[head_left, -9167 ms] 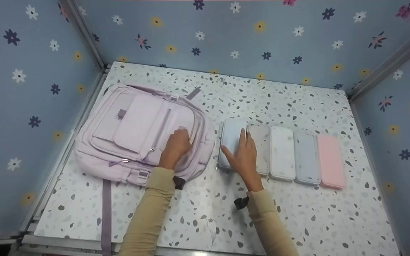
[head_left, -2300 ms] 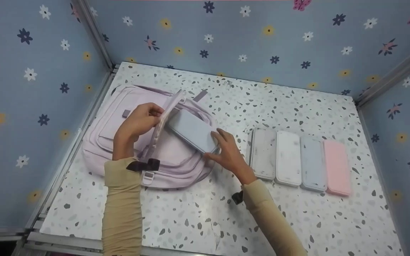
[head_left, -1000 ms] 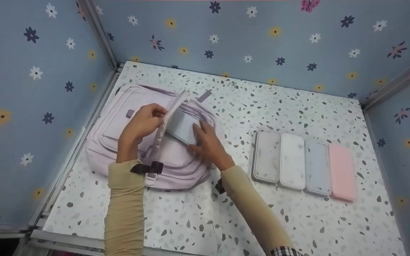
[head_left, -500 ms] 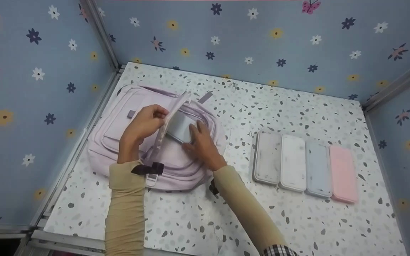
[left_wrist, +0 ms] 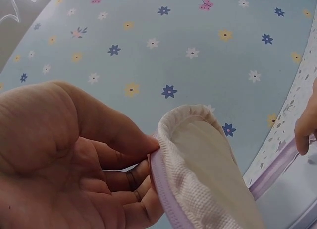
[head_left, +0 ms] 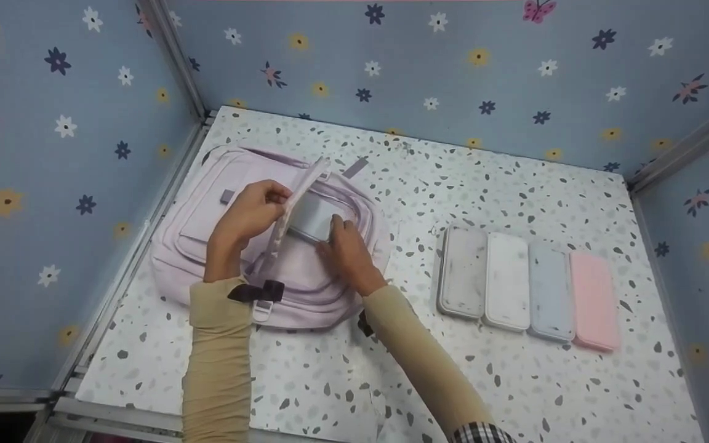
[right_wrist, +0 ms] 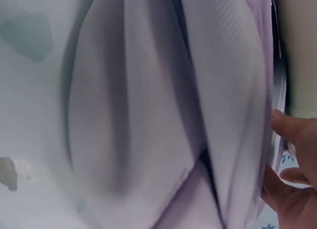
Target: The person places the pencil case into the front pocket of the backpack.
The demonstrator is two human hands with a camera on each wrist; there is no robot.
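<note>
A lilac backpack (head_left: pixel 207 237) lies on the speckled table, its front pocket open. My left hand (head_left: pixel 245 212) pinches the edge of the raised pocket flap (head_left: pixel 288 212) between thumb and fingers; the left wrist view shows the flap's pale lining (left_wrist: pixel 203 159). A light blue pencil case (head_left: pixel 317 216) sits partly inside the pocket, its far end hidden behind the flap. At its near end, my right hand (head_left: pixel 352 255) grips the case with thumb and fingers. In the right wrist view, that hand (right_wrist: pixel 297 157) is at the case's edge, beside the pocket's zip.
To the right, several flat cases lie side by side: a grey one (head_left: pixel 463 271), a white one (head_left: pixel 508 280), a pale blue one (head_left: pixel 550 290) and a pink one (head_left: pixel 594 300). Flower-patterned panels (head_left: pixel 416 67) wall the table (head_left: pixel 428 381) at back and sides.
The light blue case has gone from the row's left end to the pocket and slid deeper leftward with my right hand. My left hand has raised the flap and keeps holding it.
</note>
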